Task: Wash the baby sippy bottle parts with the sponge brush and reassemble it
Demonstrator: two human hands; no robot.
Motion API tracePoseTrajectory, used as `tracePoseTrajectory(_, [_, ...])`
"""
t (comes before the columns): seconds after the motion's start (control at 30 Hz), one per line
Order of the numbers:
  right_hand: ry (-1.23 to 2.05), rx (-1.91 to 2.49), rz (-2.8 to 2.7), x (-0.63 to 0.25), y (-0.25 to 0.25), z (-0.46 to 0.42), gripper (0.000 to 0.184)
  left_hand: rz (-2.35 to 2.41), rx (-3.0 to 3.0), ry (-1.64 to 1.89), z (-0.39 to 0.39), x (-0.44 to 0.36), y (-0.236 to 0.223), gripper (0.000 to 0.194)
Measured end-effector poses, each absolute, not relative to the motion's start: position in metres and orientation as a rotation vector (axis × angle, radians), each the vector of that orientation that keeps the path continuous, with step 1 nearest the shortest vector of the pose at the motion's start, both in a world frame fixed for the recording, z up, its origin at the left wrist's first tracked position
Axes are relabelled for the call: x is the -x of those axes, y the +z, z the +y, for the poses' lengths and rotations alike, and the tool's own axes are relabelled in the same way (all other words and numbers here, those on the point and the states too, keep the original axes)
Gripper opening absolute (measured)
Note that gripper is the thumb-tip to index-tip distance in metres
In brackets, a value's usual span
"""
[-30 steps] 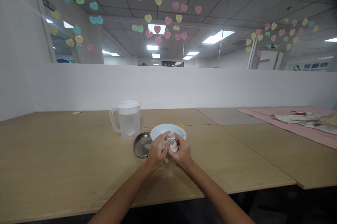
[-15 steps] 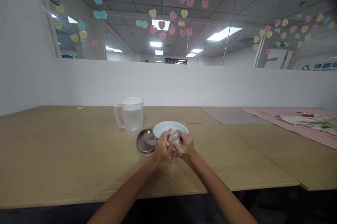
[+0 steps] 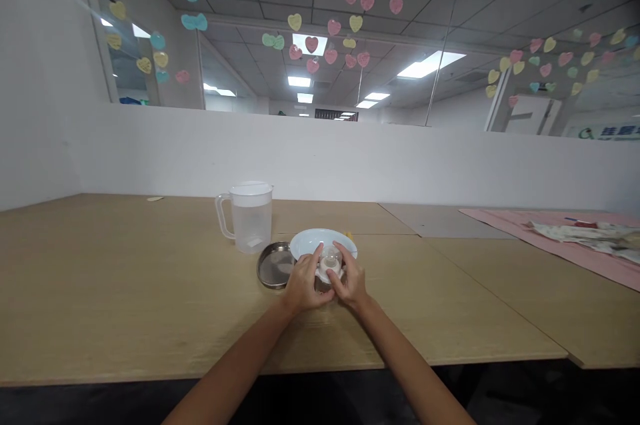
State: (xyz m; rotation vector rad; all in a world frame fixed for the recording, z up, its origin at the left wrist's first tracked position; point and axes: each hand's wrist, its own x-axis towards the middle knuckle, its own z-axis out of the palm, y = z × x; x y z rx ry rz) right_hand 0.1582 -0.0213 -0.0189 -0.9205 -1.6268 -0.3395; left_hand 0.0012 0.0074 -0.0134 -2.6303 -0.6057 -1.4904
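Between my two hands is a small baby bottle (image 3: pixel 331 260) with a clear domed top and a white collar; its lower part is mostly hidden. My left hand (image 3: pixel 301 286) grips it from the left, the thumb low at the front. On the other side my right hand (image 3: pixel 352 284) is closed around it, with its thumb against the white collar. Just behind the bottle sits a white bowl (image 3: pixel 310 238), partly covered by my fingers. A round metal tray (image 3: pixel 275 266) lies left of my left hand.
A clear plastic jug (image 3: pixel 253 222) with a white lid stands behind the metal tray, its handle to the left. On the right, a pink cloth (image 3: pixel 493 220) carries a patterned fabric (image 3: pixel 575 235). A white wall (image 3: pixel 320 158) borders the table's back.
My fingers have shifted from the dome's tip to its sides, and my left thumb has dropped lower. More of the clear dome and collar shows. The camera view has moved slightly.
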Motion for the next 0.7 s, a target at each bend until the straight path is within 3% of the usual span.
tracePoseTrajectory(0.43, [-0.387, 0.986, -1.609, -0.159, -0.022, -0.021, 0.05, -0.593, 2.613, -1.5, 0.004, -0.007, -0.014, 0.089])
tracePoseTrajectory(0.7, [-0.49, 0.914, -1.273, -0.159, -0.032, -0.006, 0.061, -0.622, 2.562, -1.439, 0.003, -0.008, -0.009, 0.061])
